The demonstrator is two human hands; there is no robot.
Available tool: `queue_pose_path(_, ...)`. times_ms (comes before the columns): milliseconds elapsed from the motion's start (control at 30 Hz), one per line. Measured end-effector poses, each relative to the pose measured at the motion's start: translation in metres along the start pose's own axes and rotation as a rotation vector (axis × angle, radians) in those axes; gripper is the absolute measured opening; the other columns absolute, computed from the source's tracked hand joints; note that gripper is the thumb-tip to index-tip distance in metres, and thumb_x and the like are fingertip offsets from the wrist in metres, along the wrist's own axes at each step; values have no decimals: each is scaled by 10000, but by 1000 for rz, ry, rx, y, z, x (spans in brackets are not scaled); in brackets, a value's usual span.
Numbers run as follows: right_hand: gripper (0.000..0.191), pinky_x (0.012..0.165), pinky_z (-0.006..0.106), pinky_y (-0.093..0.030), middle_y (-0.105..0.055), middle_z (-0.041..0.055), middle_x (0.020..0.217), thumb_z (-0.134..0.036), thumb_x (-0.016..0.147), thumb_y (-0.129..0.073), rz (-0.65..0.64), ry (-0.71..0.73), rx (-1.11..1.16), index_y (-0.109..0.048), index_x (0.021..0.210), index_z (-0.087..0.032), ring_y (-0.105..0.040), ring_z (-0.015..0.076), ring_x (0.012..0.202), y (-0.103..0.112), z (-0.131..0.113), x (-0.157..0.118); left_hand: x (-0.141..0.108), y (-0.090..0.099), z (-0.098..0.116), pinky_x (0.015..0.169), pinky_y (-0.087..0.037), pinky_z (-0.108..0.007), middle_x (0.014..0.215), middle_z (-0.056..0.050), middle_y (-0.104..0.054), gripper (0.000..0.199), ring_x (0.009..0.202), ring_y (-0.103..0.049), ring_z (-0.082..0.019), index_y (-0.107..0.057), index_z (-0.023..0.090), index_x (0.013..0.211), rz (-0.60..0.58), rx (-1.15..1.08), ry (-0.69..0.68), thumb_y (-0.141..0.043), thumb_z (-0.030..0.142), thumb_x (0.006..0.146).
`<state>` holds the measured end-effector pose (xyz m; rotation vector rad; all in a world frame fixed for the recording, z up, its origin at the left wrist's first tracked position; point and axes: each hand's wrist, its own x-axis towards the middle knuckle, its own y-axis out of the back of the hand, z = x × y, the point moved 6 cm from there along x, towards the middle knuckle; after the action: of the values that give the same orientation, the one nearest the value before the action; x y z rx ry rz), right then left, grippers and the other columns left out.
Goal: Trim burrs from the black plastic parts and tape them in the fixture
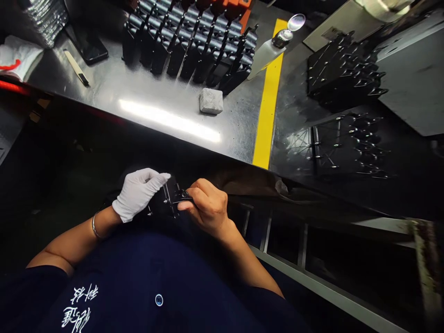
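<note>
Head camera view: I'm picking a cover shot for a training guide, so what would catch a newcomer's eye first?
Probably the bright yellow stripe, running across the metal bench right of centre, beside a long white glare. Next, the white-gloved left hand against the dark below the bench, near the bare right hand. Behind, ranks of black parts fill the top centre.

metal bench [236, 125], black parts [187, 46], gray block [211, 101]

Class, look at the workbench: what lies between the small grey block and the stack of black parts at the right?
A yellow stripe on the bench runs between the block and the stack, seen in the head view.
</note>
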<state>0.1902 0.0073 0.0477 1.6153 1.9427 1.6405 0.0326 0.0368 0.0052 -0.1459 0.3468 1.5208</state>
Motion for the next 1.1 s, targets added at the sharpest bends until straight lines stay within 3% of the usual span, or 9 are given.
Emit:
queue_pose_path(100,487,492,251,-265,-414,-9,538,-468,982,-323,-69,8,17,-417,589,-196,-354,101,502,-3,0,2,0,1,-2,506,-370,-213,549,23,-521,406,538,-437,-87,-604,153,579,9,9,16,-671,532,710)
queue_pose_path(267,458,448,223,-273,-408,-40,526,-418,1005,-266,-381,17,363,-391,621,-201,-345,76,448,-11,2,-3,3,-2,-2,490,-359,-210,548,25,-527,410,534,-443,-89,-597,155,583,-35,38,53,-674,542,695)
queue_pose_path(367,387,485,218,-354,-481,-16,572,-318,1005,-283,-242,-55,431,-468,690,-193,-435,89,493,-4,8,-2,9,0,-1,457,-323,-204,516,46,-454,459,497,-388,-73,-516,168,543,-21,34,98,-632,571,730)
queue_pose_path(467,229,535,238,-404,-569,14,611,-194,954,-419,10,-104,238,-552,768,-178,-512,112,550,4,13,-1,13,0,-2,434,-307,-208,493,47,-439,484,462,-376,-71,-476,178,533,-41,34,147,-593,585,768)
queue_pose_path(567,144,543,251,-415,-623,25,623,-140,904,-508,121,-64,73,-580,785,-175,-535,123,557,3,9,-1,15,-1,-5,428,-326,-217,505,29,-489,471,452,-413,-81,-503,183,551,-76,22,182,-572,581,794)
queue_pose_path(900,159,531,257,-395,-641,28,619,-166,903,-518,112,-88,-51,-607,772,-177,-534,124,546,-2,8,-4,16,-2,-8,411,-325,-239,491,13,-502,478,429,-419,-92,-492,197,519,-65,-22,182,-592,586,777)
queue_pose_path(1100,205,523,240,-391,-597,15,582,-176,919,-498,76,-98,73,-610,748,-159,-493,103,507,-11,8,-6,16,-1,-9,427,-349,-237,512,3,-519,456,453,-435,-99,-510,193,525,-58,29,165,-580,556,794)
